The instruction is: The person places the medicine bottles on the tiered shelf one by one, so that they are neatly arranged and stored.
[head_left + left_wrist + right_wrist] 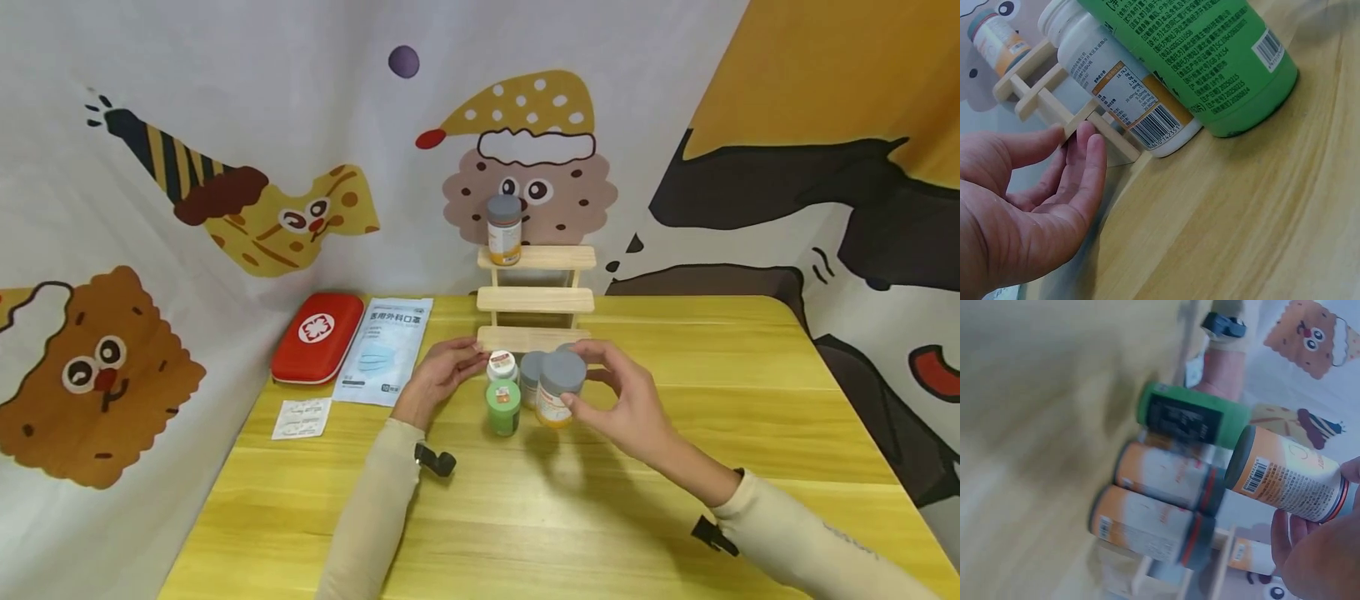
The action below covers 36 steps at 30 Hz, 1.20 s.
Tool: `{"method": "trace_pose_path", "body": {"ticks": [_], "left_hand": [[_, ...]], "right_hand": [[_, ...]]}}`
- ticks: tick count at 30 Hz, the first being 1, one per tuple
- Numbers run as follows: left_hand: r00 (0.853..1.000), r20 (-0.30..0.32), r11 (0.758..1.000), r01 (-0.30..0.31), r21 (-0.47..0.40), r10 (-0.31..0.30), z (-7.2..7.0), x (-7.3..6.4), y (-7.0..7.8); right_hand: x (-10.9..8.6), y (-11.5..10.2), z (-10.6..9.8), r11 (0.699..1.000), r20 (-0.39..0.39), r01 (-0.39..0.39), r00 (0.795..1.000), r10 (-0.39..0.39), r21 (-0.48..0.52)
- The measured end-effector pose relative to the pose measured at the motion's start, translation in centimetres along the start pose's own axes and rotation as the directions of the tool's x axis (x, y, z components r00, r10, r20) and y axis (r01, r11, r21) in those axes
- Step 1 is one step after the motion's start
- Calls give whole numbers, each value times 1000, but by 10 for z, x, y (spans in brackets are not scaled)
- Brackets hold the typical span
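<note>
My right hand (622,404) grips a grey-capped supplement bottle (1288,475) by its cap end, holding it above the table. With thumb and fingertips, my left hand (1035,200) pinches the left end of the lowest step of a small three-step wooden rack (536,299). Just in front of the rack stand a white-capped bottle (1125,81), a green bottle (503,408) and two more grey-capped bottles, one nearer (1169,475) the green one and another beside it (1150,525). One grey-capped bottle (505,231) stands upright on the top step, towards its left.
On the table's left lie a red first-aid case (317,339), a pack of face masks (384,350) and a small white blister pack (302,418). A patterned cloth (360,92) hangs behind the yellow wooden table (525,533).
</note>
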State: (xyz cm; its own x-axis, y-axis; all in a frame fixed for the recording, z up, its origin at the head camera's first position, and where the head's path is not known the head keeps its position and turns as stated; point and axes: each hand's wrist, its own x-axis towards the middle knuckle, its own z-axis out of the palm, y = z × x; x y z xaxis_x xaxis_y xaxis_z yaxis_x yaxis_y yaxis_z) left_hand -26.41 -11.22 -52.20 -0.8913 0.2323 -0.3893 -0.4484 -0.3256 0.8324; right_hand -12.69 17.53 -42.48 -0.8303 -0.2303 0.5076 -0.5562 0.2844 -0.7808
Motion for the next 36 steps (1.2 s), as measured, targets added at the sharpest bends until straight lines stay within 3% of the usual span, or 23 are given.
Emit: {"method": "trace_pose_path", "body": {"ticks": [14,19,25,36], "left_hand": [[1000,-4,1000,0,-6,0,-5,-4,2],[1000,-6,1000,0,-9,0,-5,-2,0],[1000,11,1000,-11,-9,11,-2,1,-1],[1000,13,1000,-16,-11,16,0,1,-1]], "right_hand": [[58,-21,-11,999,-50,12,999,-9,52],[85,-7,-16,997,-114,-15,993,24,80],[114,15,-20,999,-189,13,982,-4,47],[149,31,-16,999,-251,-22,968,30,34]]}}
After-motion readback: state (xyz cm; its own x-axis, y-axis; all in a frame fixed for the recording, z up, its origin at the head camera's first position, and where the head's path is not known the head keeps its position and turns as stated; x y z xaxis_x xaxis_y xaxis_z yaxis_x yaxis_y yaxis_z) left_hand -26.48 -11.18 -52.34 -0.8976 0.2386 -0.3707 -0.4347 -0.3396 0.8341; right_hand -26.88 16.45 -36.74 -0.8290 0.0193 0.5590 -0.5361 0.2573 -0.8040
